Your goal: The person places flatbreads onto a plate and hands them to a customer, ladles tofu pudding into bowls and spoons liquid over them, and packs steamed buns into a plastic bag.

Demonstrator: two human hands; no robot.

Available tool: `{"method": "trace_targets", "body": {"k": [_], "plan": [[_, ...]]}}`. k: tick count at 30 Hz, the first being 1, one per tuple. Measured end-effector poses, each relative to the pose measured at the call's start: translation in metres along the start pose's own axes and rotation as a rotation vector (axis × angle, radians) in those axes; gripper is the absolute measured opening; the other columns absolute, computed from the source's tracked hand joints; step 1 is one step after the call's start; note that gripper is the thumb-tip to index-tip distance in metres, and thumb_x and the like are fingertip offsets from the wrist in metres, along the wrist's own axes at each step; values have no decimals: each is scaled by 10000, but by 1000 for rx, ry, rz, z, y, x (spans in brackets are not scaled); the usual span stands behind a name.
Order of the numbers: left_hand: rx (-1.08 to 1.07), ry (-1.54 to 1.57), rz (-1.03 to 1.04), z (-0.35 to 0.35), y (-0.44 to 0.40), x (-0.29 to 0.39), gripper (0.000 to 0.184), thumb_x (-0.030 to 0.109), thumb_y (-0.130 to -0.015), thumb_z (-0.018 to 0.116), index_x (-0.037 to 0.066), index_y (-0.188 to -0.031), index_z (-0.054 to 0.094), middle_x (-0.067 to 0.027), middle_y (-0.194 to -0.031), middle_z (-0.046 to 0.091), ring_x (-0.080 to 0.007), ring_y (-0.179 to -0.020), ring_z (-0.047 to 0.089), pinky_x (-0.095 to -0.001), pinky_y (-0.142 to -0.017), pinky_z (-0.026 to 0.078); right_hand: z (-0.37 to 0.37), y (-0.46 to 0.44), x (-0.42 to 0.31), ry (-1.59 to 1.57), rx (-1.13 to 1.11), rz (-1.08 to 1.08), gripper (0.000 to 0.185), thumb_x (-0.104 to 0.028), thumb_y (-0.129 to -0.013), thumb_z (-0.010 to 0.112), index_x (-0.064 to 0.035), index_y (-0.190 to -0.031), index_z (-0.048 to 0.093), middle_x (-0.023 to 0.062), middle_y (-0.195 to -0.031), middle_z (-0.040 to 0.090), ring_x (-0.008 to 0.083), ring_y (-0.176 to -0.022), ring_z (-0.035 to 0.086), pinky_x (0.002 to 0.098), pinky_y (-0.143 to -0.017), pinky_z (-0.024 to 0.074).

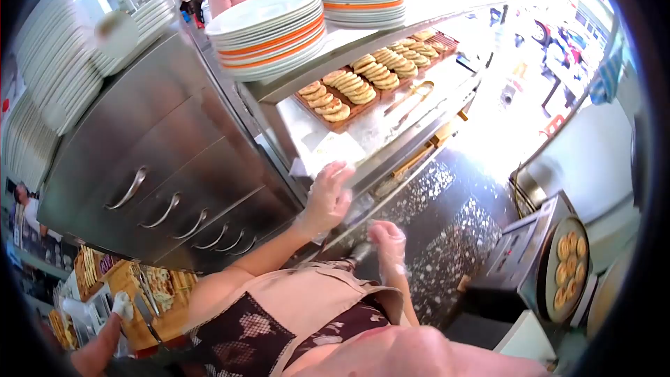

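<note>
My left hand (pixel 328 199), in a clear plastic glove, is raised by the corner of the metal serving counter. Its fingers are loosely bent and apart, with nothing seen between them. White paper sheets (pixel 338 146) lie on the counter just beyond it. My right hand (pixel 388 243), also gloved, hangs lower over the floor with its fingers curled in, and no object shows in it. Past the paper, rows of round flat breads (pixel 350 86) lie on a brown tray (pixel 335 124). A pair of tongs (pixel 412 103) rests beside the tray.
Plate stacks (pixel 269 35) stand on the upper shelf (pixel 447 14); more plates (pixel 59 56) top the steel drawer cabinet (pixel 160 146). At right, a round griddle (pixel 551 258) holds several breads. A co-worker's gloved hand (pixel 123 305) is near a knife (pixel 145 311) on a wooden board (pixel 136 335).
</note>
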State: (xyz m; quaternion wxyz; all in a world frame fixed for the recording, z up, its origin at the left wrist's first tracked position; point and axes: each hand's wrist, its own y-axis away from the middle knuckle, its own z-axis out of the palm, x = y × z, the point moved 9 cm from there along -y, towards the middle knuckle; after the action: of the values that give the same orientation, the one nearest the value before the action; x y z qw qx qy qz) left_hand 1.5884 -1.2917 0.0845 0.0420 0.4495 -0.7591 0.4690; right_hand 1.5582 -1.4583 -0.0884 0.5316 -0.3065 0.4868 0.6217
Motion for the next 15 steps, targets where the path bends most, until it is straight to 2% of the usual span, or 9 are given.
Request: {"method": "trace_targets", "body": {"k": [3,6,10,12,13,15], "plan": [[56,11,3,48,-55,-18,449,-2,-727,552,46,-1172,508,-168,-1229,448,-355,-1147,437,-420,-980,364,-6,-66,-32,5,-83,0,148,-107,-788,608,-6,-889,645,22,-755,624,97,-683,542,229,-654,433],[160,69,50,92,-112,-34,411,-39,-752,532,68,-1149,530,-159,-1201,484,-332,-1124,479,-398,-943,400,-10,-142,-65,170,-270,-19,127,-65,-853,554,21,-934,602,46,-803,628,100,-729,572,226,-698,463],[256,96,71,130,-191,-42,386,-70,-739,531,62,-1101,557,-153,-1196,489,-327,-1083,514,-408,-903,434,-32,-225,-125,237,-271,36,142,-90,-860,540,17,-932,600,47,-790,627,96,-724,560,211,-695,449],[355,50,239,132,-225,-26,368,-84,-709,544,52,-1050,571,-148,-1183,490,-331,-1078,526,-427,-899,442,-51,-261,-156,222,-244,22,127,-85,-854,547,8,-914,610,44,-778,628,103,-706,566,216,-671,456],[361,32,224,135,-234,-26,368,-84,-709,544,52,-1050,571,-148,-1183,490,-331,-1078,526,-427,-899,442,-63,-283,-165,214,-231,13,121,-82,-851,549,5,-907,613,44,-772,629,106,-697,571,217,-662,462],[156,906,38,146,-250,-52,278,-10,-749,538,112,-997,570,-92,-979,517,-272,-881,509,-388,-778,444,-94,-335,-163,110,-167,54,106,-80,-832,575,-9,-896,620,55,-755,634,121,-658,585,226,-636,484]]}}
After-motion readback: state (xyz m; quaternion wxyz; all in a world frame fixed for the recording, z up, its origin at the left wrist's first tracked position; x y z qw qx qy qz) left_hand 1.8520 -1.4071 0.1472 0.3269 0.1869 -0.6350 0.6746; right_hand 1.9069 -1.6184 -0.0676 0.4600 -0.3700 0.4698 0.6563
